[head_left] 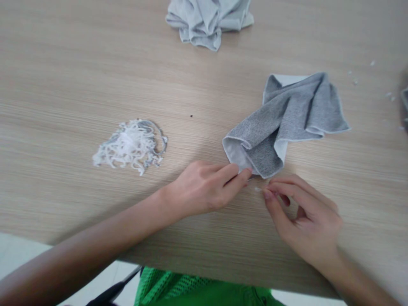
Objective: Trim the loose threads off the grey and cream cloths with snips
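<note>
A grey cloth with a white underside and pale stitched edges lies rumpled on the table. My left hand is closed at its near edge, thumb and fingers pinching the cloth near a corner. A thin, pale strand shows just past those fingertips. Just right of that corner, my right hand is closed in a pinch, thumb against forefinger. A small white bit of thread shows at its fingertips, slightly blurred. To the left of my hands sits a tangled pile of white and grey thread trimmings.
Another crumpled light grey cloth lies at the far side of the wooden table. White lint specks are scattered at the upper right, near a dark grey item cut by the frame. The table's front edge runs below my forearms.
</note>
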A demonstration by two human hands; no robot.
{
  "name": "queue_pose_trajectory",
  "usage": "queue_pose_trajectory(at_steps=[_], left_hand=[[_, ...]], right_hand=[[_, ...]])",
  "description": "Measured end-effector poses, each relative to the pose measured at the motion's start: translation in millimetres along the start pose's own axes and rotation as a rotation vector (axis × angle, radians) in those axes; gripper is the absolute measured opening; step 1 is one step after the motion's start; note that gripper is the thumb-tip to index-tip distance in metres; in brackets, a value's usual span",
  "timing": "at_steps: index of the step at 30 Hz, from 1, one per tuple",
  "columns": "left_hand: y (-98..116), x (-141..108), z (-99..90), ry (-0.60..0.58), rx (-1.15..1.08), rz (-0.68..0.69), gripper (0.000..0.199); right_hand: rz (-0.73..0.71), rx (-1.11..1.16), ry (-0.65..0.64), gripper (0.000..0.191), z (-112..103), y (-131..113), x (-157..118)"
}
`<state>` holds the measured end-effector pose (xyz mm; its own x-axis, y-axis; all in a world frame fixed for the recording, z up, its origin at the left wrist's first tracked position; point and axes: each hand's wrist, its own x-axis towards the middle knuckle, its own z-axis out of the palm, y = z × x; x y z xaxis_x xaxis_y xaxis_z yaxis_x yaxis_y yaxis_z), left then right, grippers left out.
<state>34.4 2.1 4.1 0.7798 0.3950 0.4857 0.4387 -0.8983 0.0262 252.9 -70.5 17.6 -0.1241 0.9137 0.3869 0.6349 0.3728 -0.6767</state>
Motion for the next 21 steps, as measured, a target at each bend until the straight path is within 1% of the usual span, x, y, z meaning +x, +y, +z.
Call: queue_pose_trajectory(at_steps=[2,5,8,11,14,17,19,21], left_hand=[[-1,-2,-1.1,-0.018,-0.003,-0.015,0.024],[-7,-6,-8.5,-0.028,0.005,-0.055,0.027],[-17,-10,-19.9,0.011,0.001,-0.099,0.026],[-27,-12,-31.4,0.053,0.027,-0.130,0.025],[-35,-14,-43.2,0.152,0.082,-0.221,0.024],[-46,-17,-57.0,0.277,0.103,-0.324,0.024],[-56,-20,-67.1,0.344,0.095,-0.367,0.025],[-68,-26,-76.8,0.415,0.090,-0.401,0.023]], right_hand=[[0.005,-0.001,0.001,0.017,-1,0,0],[0.031,0.005,0.040,0.017,-3,4,0],[0.038,0.062,0.088,0.019,-5,11,1],[0.068,0.128,0.103,0.018,-6,19,2],[0.088,0.164,0.127,0.014,-6,26,5],[0.067,0.184,0.153,0.013,-7,27,10],[0.038,0.165,0.137,0.013,-8,21,18],[-0.005,0.112,0.079,0.012,-8,8,32]])
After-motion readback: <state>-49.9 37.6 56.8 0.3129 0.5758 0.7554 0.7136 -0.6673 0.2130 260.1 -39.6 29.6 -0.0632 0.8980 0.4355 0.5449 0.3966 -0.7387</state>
